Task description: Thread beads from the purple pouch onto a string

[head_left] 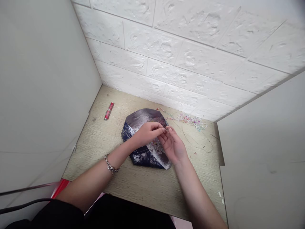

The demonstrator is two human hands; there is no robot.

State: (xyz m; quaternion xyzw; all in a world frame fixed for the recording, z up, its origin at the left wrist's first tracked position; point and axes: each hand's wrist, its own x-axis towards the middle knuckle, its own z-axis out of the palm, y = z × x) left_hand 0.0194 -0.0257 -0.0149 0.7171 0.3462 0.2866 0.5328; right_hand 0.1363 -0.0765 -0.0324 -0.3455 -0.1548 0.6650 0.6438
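My left hand (150, 132) and my right hand (173, 145) meet fingertip to fingertip above a dark blue printed bag with a silver foil lining (140, 117). The left thumb and forefinger pinch something too small to make out. On the right, thumb and forefinger are pressed together, with a tiny reddish speck at their tips; the other fingers curl loosely. Small multicoloured beads (156, 146) lie inside the opened bag under my hands, which partly hide them. A chain bracelet (111, 164) circles my left wrist.
Strings of coloured beads (190, 120) lie at the back right by the white brick-patterned wall (162, 63). A red tube (109, 111) and small metal bits (94, 119) rest at the left. Thin thread (211, 146) curls on the wooden tabletop (152, 190). Panels stand at both sides.
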